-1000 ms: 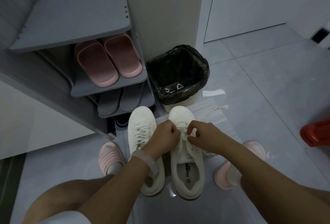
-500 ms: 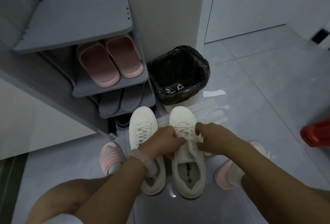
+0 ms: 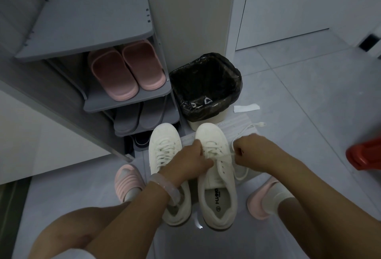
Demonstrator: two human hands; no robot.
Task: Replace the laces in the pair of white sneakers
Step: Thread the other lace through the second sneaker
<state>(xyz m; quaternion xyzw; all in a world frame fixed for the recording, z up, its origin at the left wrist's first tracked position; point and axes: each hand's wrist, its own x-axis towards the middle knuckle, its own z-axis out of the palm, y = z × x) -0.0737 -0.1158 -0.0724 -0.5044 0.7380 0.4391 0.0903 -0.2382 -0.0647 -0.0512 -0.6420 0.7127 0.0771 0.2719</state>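
Two white sneakers stand side by side on the floor, toes pointing away from me. The left sneaker (image 3: pixel 165 147) is laced. On the right sneaker (image 3: pixel 216 192), my left hand (image 3: pixel 188 160) lies across the laced part of the upper, fingers curled there. What they grip is hidden. My right hand (image 3: pixel 250 152) sits just off the shoe's right side and pinches a white lace (image 3: pixel 225 156) stretched taut from the eyelets. The lace's free end (image 3: pixel 250 126) trails away over the floor beyond that hand.
A grey shoe rack (image 3: pixel 127 102) with pink and grey slippers stands at left. A bin lined with a black bag (image 3: pixel 206 85) is just beyond the sneakers. A white paper scrap (image 3: pixel 246 107) lies nearby, a red object (image 3: pixel 365 153) at right. My feet wear pink slippers (image 3: pixel 127 178).
My right hand has moved out to the right, drawing the lace taut from the right sneaker. My left hand has stayed on that shoe's upper.
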